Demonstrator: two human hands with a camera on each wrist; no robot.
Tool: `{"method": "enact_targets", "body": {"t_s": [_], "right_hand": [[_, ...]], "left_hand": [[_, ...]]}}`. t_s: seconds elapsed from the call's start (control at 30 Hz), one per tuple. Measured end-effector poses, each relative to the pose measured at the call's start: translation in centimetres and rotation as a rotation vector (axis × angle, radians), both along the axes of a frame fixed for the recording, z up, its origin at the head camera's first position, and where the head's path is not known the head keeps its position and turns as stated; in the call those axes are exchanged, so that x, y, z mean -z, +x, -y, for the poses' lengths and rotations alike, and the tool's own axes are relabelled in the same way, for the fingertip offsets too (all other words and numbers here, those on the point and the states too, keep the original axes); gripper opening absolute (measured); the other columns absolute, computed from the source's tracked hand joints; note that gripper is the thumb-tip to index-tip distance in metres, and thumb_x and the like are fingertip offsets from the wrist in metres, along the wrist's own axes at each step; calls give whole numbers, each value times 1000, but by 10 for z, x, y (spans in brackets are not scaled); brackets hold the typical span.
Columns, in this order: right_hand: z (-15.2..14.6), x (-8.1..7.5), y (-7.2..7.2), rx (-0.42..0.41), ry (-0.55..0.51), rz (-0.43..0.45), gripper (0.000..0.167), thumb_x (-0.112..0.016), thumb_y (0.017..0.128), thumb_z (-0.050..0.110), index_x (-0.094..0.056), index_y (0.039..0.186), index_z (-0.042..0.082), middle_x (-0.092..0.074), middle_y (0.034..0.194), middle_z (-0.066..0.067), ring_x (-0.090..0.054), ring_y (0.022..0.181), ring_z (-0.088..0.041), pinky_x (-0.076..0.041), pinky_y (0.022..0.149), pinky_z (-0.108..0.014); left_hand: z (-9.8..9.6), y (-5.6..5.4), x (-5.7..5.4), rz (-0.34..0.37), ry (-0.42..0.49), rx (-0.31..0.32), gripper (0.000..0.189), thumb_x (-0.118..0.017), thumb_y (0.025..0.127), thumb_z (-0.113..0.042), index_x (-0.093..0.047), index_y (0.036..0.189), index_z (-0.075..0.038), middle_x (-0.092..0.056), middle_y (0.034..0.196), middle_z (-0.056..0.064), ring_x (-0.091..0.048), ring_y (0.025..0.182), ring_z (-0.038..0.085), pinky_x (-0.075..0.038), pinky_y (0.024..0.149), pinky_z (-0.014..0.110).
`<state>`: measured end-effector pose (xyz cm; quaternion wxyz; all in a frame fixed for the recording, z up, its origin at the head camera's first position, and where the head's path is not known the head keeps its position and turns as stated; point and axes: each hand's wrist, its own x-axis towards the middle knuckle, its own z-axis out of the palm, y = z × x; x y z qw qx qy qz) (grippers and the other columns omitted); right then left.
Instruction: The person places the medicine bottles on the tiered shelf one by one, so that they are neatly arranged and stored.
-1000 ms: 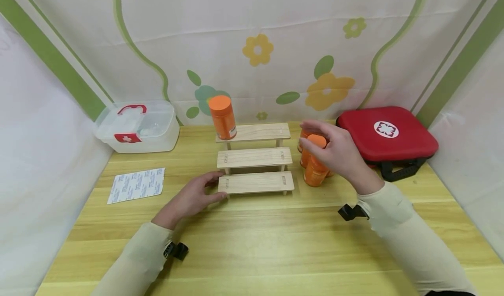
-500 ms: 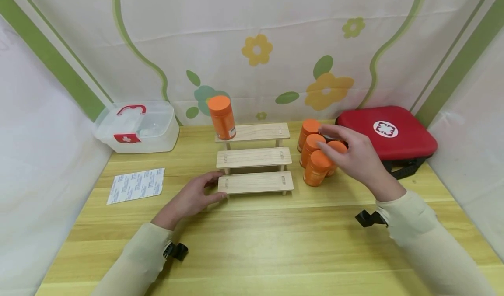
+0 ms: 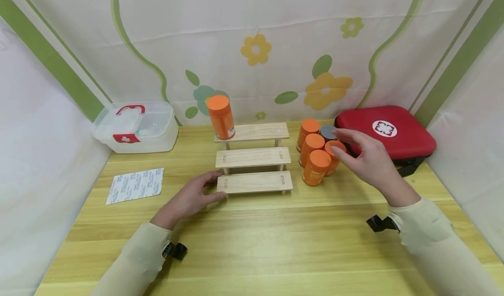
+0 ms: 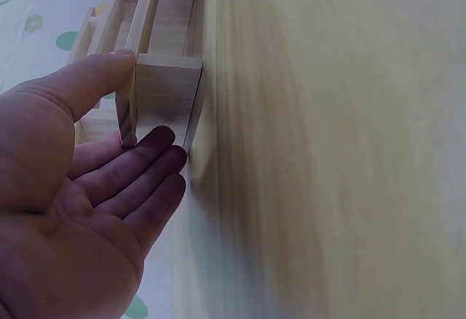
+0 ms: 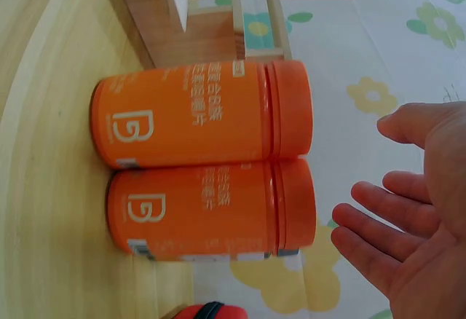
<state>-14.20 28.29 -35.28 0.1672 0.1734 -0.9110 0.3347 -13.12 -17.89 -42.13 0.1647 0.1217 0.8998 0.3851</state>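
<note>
A three-step wooden display stand point(image 3: 253, 157) stands mid-table. My left hand point(image 3: 193, 198) holds its lowest step at the left end, thumb at the front corner and forefinger at the back; the left wrist view shows thumb and fingers about the wooden end point(image 4: 164, 89). One orange pill bottle point(image 3: 221, 119) stands on the top step, at the left. Several more orange bottles point(image 3: 317, 167) stand clustered right of the stand, along with one grey-capped bottle point(image 3: 328, 132). Just right of this cluster hovers my right hand point(image 3: 372, 161), fingers parted and holding nothing; bottle caps point(image 5: 291, 108) face its fingers.
A red first-aid case point(image 3: 393, 138) lies behind the right hand. At the back left is a clear plastic first-aid box point(image 3: 159, 134) with a red handle. A printed white sheet point(image 3: 135, 186) lies on the wooden table point(image 3: 267, 243), left of the left hand.
My right hand has moved right, from over the bottles to their right side, uncovering the caps, including the grey one. The left hand and stand have stayed in place.
</note>
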Motion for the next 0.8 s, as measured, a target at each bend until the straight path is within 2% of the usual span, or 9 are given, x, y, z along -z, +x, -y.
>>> {"method": "enact_targets", "body": {"t_s": [0.13, 0.23, 0.3, 0.4, 0.47, 0.6, 0.67, 0.73, 0.8], "right_hand": [[-6, 2, 2, 17, -8, 21, 54, -84, 96, 13, -64, 144, 2, -71, 139, -22, -68, 126, -41, -31, 99, 8], [-10, 4, 5, 46, -15, 70, 54, -83, 97, 17, -64, 146, 3, -71, 140, -20, -67, 128, -38, -32, 99, 8], [-12, 5, 6, 59, -13, 111, 55, -82, 99, 20, -62, 147, 3, -70, 141, -21, -66, 129, -39, -45, 107, -3], [-16, 8, 6, 79, -2, 180, 60, -81, 100, 27, -59, 150, 4, -68, 145, -20, -66, 131, -39, -53, 109, -17], [-18, 10, 6, 91, 5, 220, 63, -80, 100, 31, -57, 152, 5, -66, 148, -20, -65, 132, -40, -55, 107, -17], [-22, 16, 5, 100, -15, 288, 70, -80, 100, 36, -52, 156, 4, -63, 152, -21, -65, 133, -43, -46, 97, 1], [-24, 21, 4, 94, -31, 314, 73, -79, 100, 36, -50, 157, 2, -61, 153, -25, -65, 133, -46, -47, 95, 1], [-25, 26, 2, 91, -43, 342, 75, -79, 101, 36, -47, 159, 0, -58, 155, -27, -64, 134, -48, -53, 99, -8], [-26, 31, 0, 94, -48, 361, 77, -78, 101, 36, -46, 160, -1, -57, 156, -29, -63, 135, -49, -59, 106, -28]], "left_hand": [[1, 0, -1, 1, -1, 1, 72, -79, 100, -39, -51, 159, -9, -60, 157, 16, -55, 147, 38, -43, 125, 60], [1, 0, -1, 0, -2, 1, 72, -80, 100, -38, -51, 159, -9, -60, 156, 17, -55, 147, 38, -43, 125, 60], [1, 0, -1, 0, -1, 1, 72, -80, 100, -38, -51, 159, -9, -60, 156, 17, -55, 146, 38, -43, 124, 60], [1, 0, -1, 3, 7, 1, 71, -80, 100, -37, -52, 158, -8, -59, 157, 17, -55, 147, 39, -43, 125, 60], [1, 1, -1, 2, 12, 2, 70, -80, 100, -37, -52, 158, -9, -59, 157, 17, -55, 147, 39, -43, 125, 60], [1, 1, -1, -8, 22, 6, 69, -80, 100, -36, -53, 158, -11, -59, 157, 16, -55, 148, 38, -43, 125, 60], [1, 1, -1, -14, 25, 9, 68, -80, 100, -35, -53, 157, -11, -60, 157, 16, -55, 147, 38, -43, 125, 59], [1, 2, -1, -17, 29, 12, 68, -80, 100, -35, -54, 157, -11, -60, 156, 15, -55, 147, 38, -44, 124, 59], [1, 2, -1, -20, 30, 15, 68, -80, 100, -35, -54, 157, -11, -61, 156, 15, -56, 147, 38, -44, 124, 59]]}}
